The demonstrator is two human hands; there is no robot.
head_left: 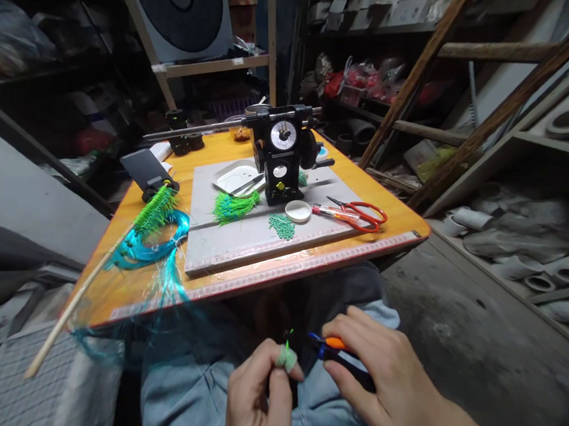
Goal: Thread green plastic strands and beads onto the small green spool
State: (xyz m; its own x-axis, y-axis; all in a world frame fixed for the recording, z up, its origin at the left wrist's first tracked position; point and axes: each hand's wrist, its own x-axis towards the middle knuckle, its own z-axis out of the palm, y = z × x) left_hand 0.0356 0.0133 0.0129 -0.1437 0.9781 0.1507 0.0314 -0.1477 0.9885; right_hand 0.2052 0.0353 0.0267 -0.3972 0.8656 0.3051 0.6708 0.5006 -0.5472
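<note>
At six o'clock, I have my left hand (261,395) pinching a green strand (288,339), seemingly unfinished, my right hand (376,361) gripping pliers (336,343) nearby; toward eleven, one tuft (235,207) looks done.

Open air separates the hands (380,371) from an orange wooden tabletop (407,216), where a boxy black cranked machine (294,168) blocks the middle.

Table (405,217) is smooth & glossy; stick (80,302) is of bare wood, matt. Rod (192,130): shiny metal. Finger wrap (286,357): matt, cloth-like. Pliers grip (336,343): plastic. Blue strands (138,253): v. glossy.
</note>
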